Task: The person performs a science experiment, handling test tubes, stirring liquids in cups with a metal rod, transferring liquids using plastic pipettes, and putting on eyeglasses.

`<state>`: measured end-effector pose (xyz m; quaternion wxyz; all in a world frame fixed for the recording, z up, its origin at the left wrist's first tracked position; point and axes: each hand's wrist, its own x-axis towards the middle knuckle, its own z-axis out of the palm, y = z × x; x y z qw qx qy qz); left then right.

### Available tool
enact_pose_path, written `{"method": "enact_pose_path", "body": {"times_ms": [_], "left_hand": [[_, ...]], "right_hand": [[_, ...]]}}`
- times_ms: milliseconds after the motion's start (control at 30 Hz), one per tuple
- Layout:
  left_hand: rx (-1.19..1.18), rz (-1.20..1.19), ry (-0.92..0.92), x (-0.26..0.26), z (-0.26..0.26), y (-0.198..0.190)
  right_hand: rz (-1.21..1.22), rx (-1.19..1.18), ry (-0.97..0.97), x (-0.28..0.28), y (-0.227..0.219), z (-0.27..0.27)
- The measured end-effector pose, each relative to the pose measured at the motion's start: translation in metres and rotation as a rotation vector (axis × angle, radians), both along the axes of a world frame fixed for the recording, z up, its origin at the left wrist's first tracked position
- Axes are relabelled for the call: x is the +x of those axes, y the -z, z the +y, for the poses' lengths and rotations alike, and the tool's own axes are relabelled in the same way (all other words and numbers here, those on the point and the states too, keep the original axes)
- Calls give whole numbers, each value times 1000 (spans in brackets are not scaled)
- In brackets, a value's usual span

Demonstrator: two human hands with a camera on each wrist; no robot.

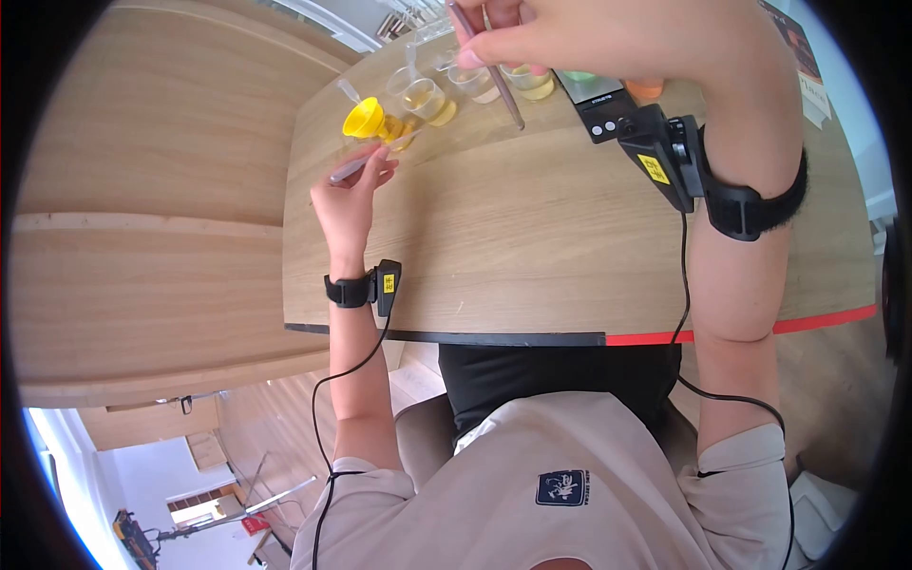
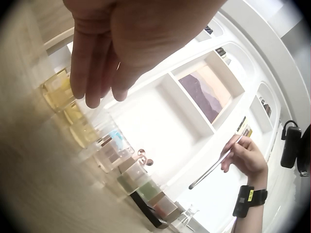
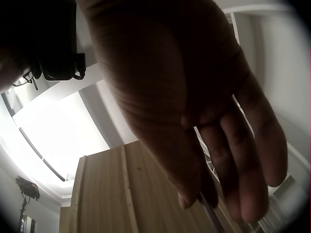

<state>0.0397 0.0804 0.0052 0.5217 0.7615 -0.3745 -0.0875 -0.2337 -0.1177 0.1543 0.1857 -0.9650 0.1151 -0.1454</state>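
Observation:
In the head view, the left hand (image 1: 350, 201) pinches a thin pale stick (image 1: 350, 169) between thumb and fingers, just in front of a yellow funnel (image 1: 362, 119). Higher up, the right hand (image 1: 560, 36) pinches a slim brownish rod (image 1: 502, 93), which slants down beside a clear cup of yellowish liquid (image 1: 530, 85). The left wrist view shows the left hand's fingers (image 2: 99, 73) close together beside yellow cups (image 2: 58, 92); the rod (image 2: 211, 170) is raised in the right hand (image 2: 247, 156). In the right wrist view, the right hand (image 3: 204, 107) is dark, its thumb against the rod (image 3: 212, 213).
Several clear cups, one of them (image 1: 429, 103) with yellow liquid, line the far side of the wooden table (image 1: 513, 237). A black scale (image 1: 602, 112) stands right of them, with an orange cup (image 1: 646, 88) beyond. Cables run from both wrist cameras along the arms.

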Motion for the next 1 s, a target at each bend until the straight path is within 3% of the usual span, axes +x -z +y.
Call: {"method": "enact_pose_path", "body": {"times_ms": [33, 133, 267, 367, 433, 567, 667, 733, 867, 1000], "left_hand": [[-1, -18, -21, -2, 3, -4], [-18, 1, -8, 1, 10, -8], [-51, 89, -6, 13, 15, 2], [-112, 93, -12, 15, 14, 5], [-132, 99, 49, 25, 14, 6], [-154, 119, 144, 36, 13, 16], [-241, 287, 241, 35, 11, 25], [-276, 401, 216, 34, 11, 25], [-295, 326, 234, 38, 9, 27], [-264, 346, 307, 43, 9, 35]], "right_hand": [[-188, -118, -33, -1, 6, 3], [-22, -37, 26, 5, -6, 12], [-16, -49, -62, 26, 3, 2], [-13, 122, -174, 41, 11, -7], [-187, 86, -198, 46, 14, 4], [-318, 165, -221, 78, 61, -3], [-156, 253, -163, 71, 76, 8], [-225, 545, -64, 62, 95, 13], [-182, 470, 78, 49, 108, 12], [-257, 580, 164, 58, 123, 21]]}}
